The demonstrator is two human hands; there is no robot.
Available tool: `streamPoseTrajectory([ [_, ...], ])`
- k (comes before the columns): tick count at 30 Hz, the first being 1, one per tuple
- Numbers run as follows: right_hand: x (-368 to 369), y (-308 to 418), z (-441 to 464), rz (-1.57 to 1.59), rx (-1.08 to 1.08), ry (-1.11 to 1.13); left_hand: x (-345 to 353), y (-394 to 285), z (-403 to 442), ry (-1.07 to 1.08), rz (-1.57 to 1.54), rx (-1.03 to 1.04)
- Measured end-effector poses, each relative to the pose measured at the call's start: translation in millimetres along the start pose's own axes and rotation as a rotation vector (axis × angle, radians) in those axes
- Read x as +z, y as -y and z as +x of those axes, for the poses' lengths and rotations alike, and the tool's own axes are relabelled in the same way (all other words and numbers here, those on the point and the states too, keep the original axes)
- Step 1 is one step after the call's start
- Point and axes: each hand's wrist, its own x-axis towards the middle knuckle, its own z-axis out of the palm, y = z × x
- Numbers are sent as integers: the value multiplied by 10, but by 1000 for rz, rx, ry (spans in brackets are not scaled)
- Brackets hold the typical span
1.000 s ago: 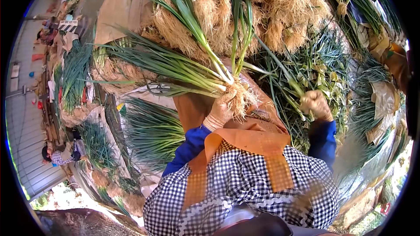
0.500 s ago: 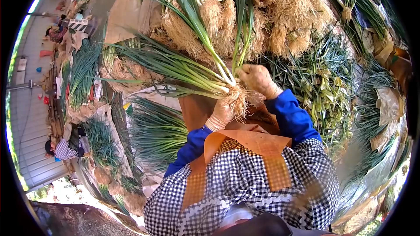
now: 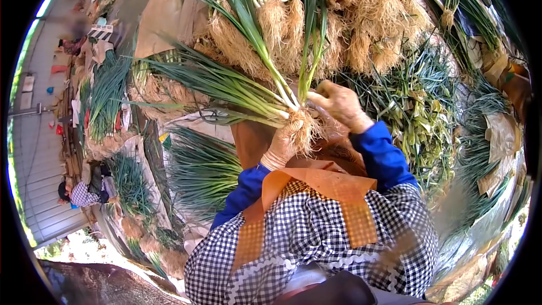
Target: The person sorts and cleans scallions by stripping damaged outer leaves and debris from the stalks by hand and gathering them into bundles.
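My left hand (image 3: 283,146) is wrapped round the root end of a bunch of green onions (image 3: 248,93), whose leaves fan out to the left and upward. Pale, stringy roots (image 3: 306,130) hang beside its fingers. Just right of the bunch, my right hand (image 3: 340,104) has its fingers bent together against the white-green stalks near the roots. Whether it pinches a stalk or a loose leaf is too small to tell. An orange-brown apron (image 3: 322,178) lies over my lap beneath both hands.
Onions with thick roots (image 3: 372,22) lie ahead. Stripped leaves (image 3: 418,107) are heaped at the right, and a sheaf of green leaves (image 3: 203,169) lies at the left. Another person (image 3: 84,192) is at the far left.
My right hand has come from the leaf heap at the right to the stalks of the held bunch, then shifted slightly rightward. My left hand keeps its hold.
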Motion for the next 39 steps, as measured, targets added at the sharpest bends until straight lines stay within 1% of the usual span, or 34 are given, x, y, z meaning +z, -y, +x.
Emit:
streamPoseTrajectory([
  [1,11,187,99,-174,15,95,-74,29,29,1,2,9],
  [3,407,30,180,10,-271,-163,-209,63,59,115,-71,13],
  [4,472,76,159,-14,-357,-336,-131,43,28,110,-71,22],
  [5,438,40,80,102,-502,-300,-53,31,-9,5,-107,43],
  [6,259,141,-90,43,-591,-322,41,14,-39,-102,-145,59],
  [7,6,217,-334,416,-396,92,87,10,-47,-82,-169,47],
  [8,-246,293,-578,723,-63,388,-67,17,-1,42,-69,45],
  [9,-455,230,-695,612,-225,423,-177,38,0,-14,-128,12],
  [10,-419,-67,-778,574,-114,492,-220,45,-18,-64,-182,-23],
  [11,-677,-80,-785,571,71,543,-118,9,-23,-54,-197,-17],
  [12,-568,-360,-729,307,57,336,-145,-11,-33,-5,-219,-44],
  [14,-505,-612,-344,-554,232,238,-78,-93,-61,65,-206,-91],
  [15,-520,-575,-217,-59,167,60,-272,-45,-54,-6,-278,-67],
  [16,-497,-476,-73,437,85,-107,-23,-133,-124,3,-217,-73],
  [18,-490,-313,385,559,55,-107,266,-241,-164,150,-171,-73],
  [20,-387,-233,766,735,-57,-34,107,-233,-158,131,-190,-59],
  [21,-169,-364,971,815,48,35,17,-218,-155,111,-216,-59],
  [22,-113,-234,920,300,-272,-294,39,-184,-133,149,-198,8],
  [24,-87,94,557,726,-81,-328,122,-156,-163,-19,-236,10],
  [25,-88,151,263,720,-72,-192,224,-179,-164,79,-161,-13],
  [26,-122,200,-14,714,-68,-65,-22,-110,-88,28,-231,-24],
  [28,-394,265,-612,441,-148,452,144,-160,-89,-117,-165,-1],
  [30,-486,-156,-1015,531,-335,443,-30,-198,-12,27,-172,-35],
  [32,-748,-476,-1321,790,303,344,12,-225,-4,40,-223,30],
  [33,-692,-1082,-1412,308,289,215,69,-284,-58,28,-204,-21],
  [34,-567,-1542,-1433,-170,254,85,116,-355,-135,11,-187,-66],
  [35,-579,-1486,-1381,-431,289,77,120,-402,-182,110,-139,-52],
  [36,-599,-1416,-1258,-693,305,58,141,-493,-240,102,-146,-20],
  [37,-515,-1368,-1089,-372,158,-67,158,-612,-325,218,-130,-51],
  [38,-372,-1272,-897,-148,167,-149,167,-694,-463,318,-114,-84],
  [39,-291,-902,-704,-9,37,-171,273,-771,-603,279,-144,-76],
])
